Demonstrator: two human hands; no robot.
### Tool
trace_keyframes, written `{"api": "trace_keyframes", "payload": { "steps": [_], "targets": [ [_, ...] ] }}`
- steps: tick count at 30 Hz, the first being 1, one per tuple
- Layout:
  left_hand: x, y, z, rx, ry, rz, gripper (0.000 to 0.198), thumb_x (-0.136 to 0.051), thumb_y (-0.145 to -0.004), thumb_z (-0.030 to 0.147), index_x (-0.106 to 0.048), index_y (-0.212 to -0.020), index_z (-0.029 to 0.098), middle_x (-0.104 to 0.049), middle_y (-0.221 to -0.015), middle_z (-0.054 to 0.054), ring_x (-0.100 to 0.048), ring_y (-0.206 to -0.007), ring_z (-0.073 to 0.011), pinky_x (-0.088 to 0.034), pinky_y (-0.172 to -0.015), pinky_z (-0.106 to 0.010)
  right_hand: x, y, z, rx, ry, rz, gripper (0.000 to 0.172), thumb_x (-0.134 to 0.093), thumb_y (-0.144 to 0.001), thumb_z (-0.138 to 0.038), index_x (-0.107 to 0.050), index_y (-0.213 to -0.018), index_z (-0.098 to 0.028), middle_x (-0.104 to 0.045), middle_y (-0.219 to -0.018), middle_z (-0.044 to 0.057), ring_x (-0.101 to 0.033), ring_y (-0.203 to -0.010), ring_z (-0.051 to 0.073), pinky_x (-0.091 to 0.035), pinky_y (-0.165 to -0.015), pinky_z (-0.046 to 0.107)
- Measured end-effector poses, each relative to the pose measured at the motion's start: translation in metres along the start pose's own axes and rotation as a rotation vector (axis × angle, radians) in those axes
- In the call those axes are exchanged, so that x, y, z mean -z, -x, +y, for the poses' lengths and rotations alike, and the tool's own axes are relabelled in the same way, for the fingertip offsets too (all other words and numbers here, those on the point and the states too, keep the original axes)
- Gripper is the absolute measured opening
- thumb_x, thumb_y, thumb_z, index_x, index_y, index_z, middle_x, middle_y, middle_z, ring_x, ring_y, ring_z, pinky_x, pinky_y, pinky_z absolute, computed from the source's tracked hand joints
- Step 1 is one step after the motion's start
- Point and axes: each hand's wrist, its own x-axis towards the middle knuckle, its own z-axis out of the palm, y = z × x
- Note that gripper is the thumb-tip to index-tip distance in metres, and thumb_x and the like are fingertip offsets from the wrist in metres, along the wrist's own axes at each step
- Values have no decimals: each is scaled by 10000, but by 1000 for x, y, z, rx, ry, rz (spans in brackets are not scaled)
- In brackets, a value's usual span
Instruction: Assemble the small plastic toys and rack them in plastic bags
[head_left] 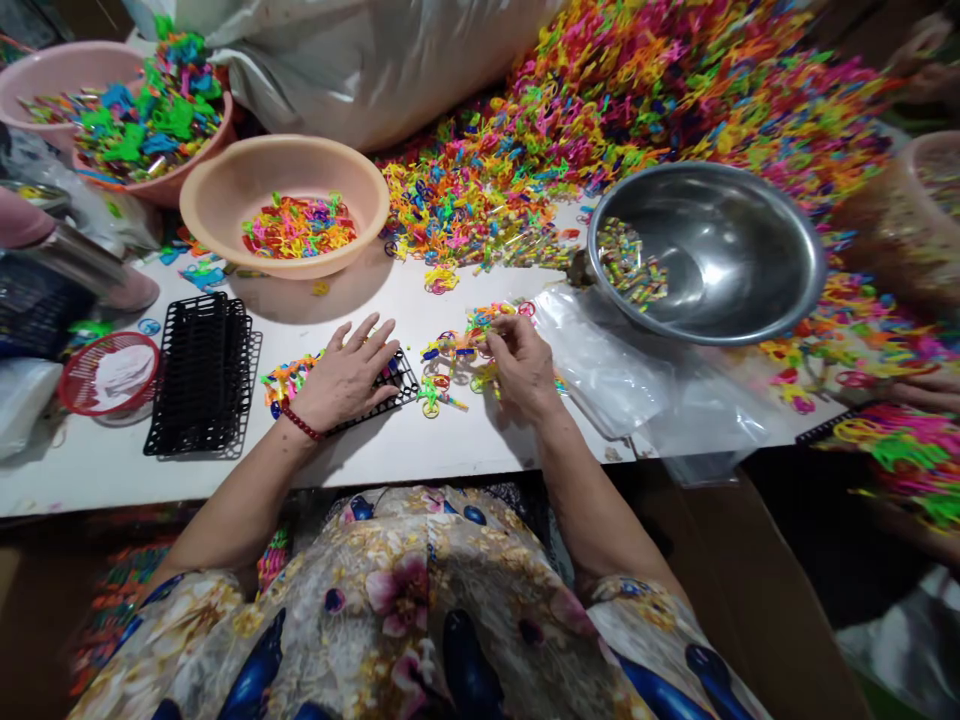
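My left hand (346, 376) lies flat with its fingers spread over a black plastic grid rack (403, 376). Small colourful plastic pieces (289, 384) stand in the rack's left part, partly covered by the hand. To the right, my right hand (523, 366) is closed in a pinch, thumb against fingers, at a small heap of plastic toy pieces (457, 345). What sits between those fingertips is too small to make out. A green and yellow piece with a wheel shape (430, 402) rests on the white table (450, 448) between the hands.
Stacked black racks (201, 375) and a red basket (142, 340) stand left. Behind are a peach basin (217, 200) with pieces, a large colourful pile (600, 90) and a steel bowl (750, 290). Clear plastic bags (615, 370) lie right. Another person's hand (930, 390) is at far right.
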Motion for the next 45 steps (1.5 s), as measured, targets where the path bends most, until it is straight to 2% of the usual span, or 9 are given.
{"api": "trace_keyframes", "payload": {
  "steps": [5, 10, 15, 19, 23, 30, 34, 39, 45],
  "targets": [
    [1, 0, 1, 5, 10, -3, 598, -564, -935, 474, -476, -1455, 194, -314, -1638, -130, -226, -1536, -329, -251, -1215, -542, 12, 7, 12, 59, 349, -26, 105, -522, -924, -283, -590, -921, -203, -634, -857, 45, -601, -809, 198, -489, -794, 337],
    [0, 0, 0, 5, 10, 6, 581, -557, -937, 480, -493, -1436, 190, -307, -1641, -131, -217, -1539, -330, -258, -1210, -548, 10, 16, 16, 212, 826, -264, 209, -446, -934, -164, -650, -979, -168, -651, -993, 149, -532, -989, 288, -407, -881, 401],
    [1, 0, 1, -5, 6, 20, 524, -524, -957, 484, -524, -1379, 174, -286, -1647, -146, -243, -1534, -307, -270, -1201, -534, 4, 17, 10, 189, 1011, -291, 260, -399, -943, -122, -658, -956, -138, -650, -978, 187, -512, -998, 323, -378, -865, 419],
    [1, -3, 1, -1, 32, 30, 393, -423, -1009, 454, -585, -1246, 186, -378, -1608, -126, -315, -1506, -270, -353, -1139, -507, -11, 16, 2, 137, 739, -280, 245, -400, -933, -130, -607, -1064, -134, -654, -1010, 167, -552, -937, 275, -409, -836, 365],
    [-1, -7, -1, 37, 61, 57, 322, -377, -1031, 360, -601, -1187, 190, -502, -1521, -109, -390, -1463, -244, -389, -1104, -465, -47, 14, -11, 51, 425, -341, 208, -476, -872, -154, -588, -1047, -160, -658, -909, 92, -564, -813, 221, -419, -751, 313],
    [-6, -9, -4, 52, 101, 105, 375, -425, -1013, 352, -539, -1324, 176, -541, -1475, -130, -424, -1440, -249, -370, -1126, -441, -104, -8, -17, -8, -54, -405, 101, -601, -785, -223, -641, -871, -188, -657, -776, -11, -579, -757, 169, -433, -737, 283],
    [-8, -8, -4, 61, 131, 116, 604, -498, -982, 370, -334, -1522, 154, -470, -1539, -153, -404, -1454, -261, -371, -1125, -435, -111, -17, -15, -148, -375, -299, 171, -718, -699, -285, -638, -820, -194, -649, -753, -27, -571, -716, 148, -441, -695, 271],
    [-9, -7, -5, 50, 146, 116, 752, -501, -977, 397, -159, -1599, 149, -364, -1605, -173, -388, -1466, -281, -366, -1131, -443, -105, -12, -23, -455, -718, -237, 401, -860, -563, -408, -566, -744, -204, -498, -581, -85, -415, -524, 88, -329, -523, 236],
    [-10, -6, -6, 43, 147, 112, 807, -518, -966, 381, -93, -1615, 161, -319, -1627, -177, -370, -1479, -289, -357, -1133, -442, -103, -5, -22, -373, -612, -269, 356, -829, -594, -393, -635, -802, -179, -597, -707, -41, -501, -633, 105, -408, -626, 248]
  ]
}}
